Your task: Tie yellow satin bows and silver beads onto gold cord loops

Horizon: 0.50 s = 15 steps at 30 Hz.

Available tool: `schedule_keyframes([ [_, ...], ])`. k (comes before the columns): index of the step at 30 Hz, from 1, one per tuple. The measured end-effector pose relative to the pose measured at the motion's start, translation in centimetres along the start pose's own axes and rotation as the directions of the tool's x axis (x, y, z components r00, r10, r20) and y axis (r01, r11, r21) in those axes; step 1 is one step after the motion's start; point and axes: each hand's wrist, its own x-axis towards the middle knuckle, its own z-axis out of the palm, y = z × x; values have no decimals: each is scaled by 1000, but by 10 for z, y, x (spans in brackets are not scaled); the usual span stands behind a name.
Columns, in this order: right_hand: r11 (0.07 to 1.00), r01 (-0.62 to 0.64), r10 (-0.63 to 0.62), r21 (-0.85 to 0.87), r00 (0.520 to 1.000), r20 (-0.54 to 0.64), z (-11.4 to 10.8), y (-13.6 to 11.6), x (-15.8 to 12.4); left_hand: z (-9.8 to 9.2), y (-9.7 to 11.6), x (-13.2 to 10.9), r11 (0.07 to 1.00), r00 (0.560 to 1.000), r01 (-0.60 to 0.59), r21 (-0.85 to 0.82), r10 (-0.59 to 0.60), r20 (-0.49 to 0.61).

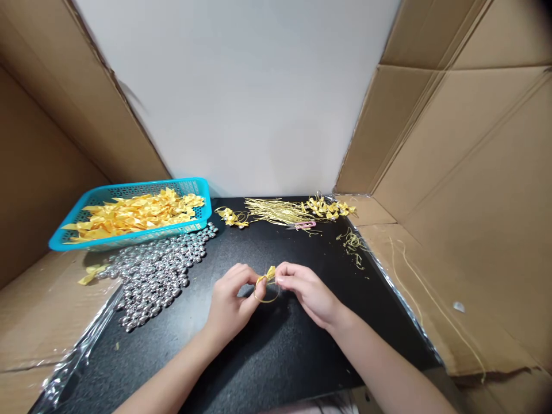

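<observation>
Between thumb and fingers, my left hand (235,293) pinches a small yellow ribbon bow (270,273) above the black table (259,362). A loop of gold cord (267,301) hangs under the bow. Thumb and index finger of my right hand (304,287) are pressed together at the bow's right side, on what looks like the cord; the exact grip is too small to make out. Silver bells or beads (159,270) lie in a wide spread to the left of my left hand.
A blue basket (129,233) of yellow ribbon pieces (138,213) stands back left. Gold cord lengths (276,211), pink-handled snips (305,225), bow clusters (233,217) and a second bow pile (330,207) lie at the back. Cord scraps (354,241) lie right. Cardboard walls (474,201) flank the table.
</observation>
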Motion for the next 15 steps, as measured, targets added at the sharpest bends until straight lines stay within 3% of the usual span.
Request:
schedule_keyframes([
  [5, 998, 64, -65, -16, 997, -40, -4, 2, 1, -1, 3, 1, 1000, 999, -11, 5, 10, 40],
  [10, 967, 142, -165, -210, 981, -98, -4, 1, -1, -1, 6, 0, 1000, 996, -21, 1, 21, 86],
  [12, 886, 206, -286, -416, 948, -140, -3, 1, -3, 0, 6, 0, 1000, 994, -18, -1, 18, 104],
  [15, 665, 270, -478, -696, 870, -119, -3, 2, -4, 0, 6, 1, 1000, 991, -8, -5, 9, 132],
])
